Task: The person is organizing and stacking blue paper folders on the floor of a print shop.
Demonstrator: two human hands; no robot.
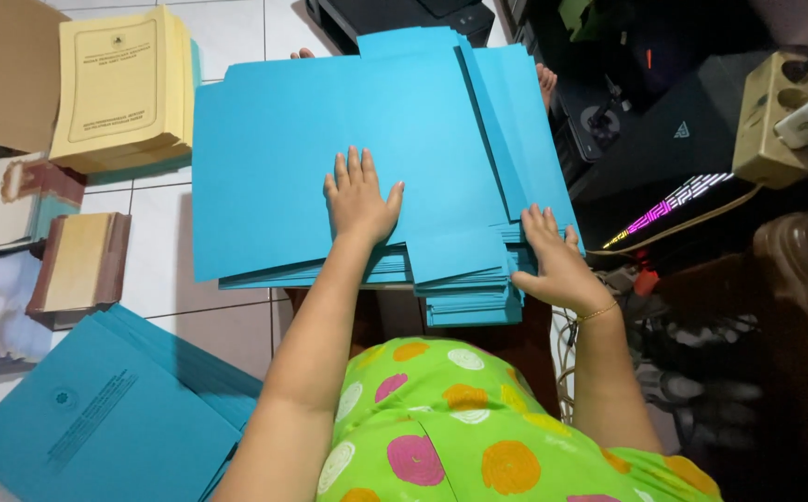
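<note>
Blue card folders [348,121], unfolded, flat, matt, in one thick stack resting on the person's lap above a white tiled floor [227,28]. Top sheet large, with a tab cut at its lower edge; sheets below fan out unevenly at the lower right corner. Left hand [359,197]: open, fingers spread, palm pressed flat on the top sheet, gripping nothing. Right hand [553,253]: open and slightly curled, fingertips against the right-hand edge of the stack, gold bracelet at the wrist. Handling note: steady downward pressure from the left palm likely keeps the sheets from sliding while the right squares the ragged edge. Nearby: yellow booklets [125,84] upper left; printed blue folders [106,418] lower left.
</note>
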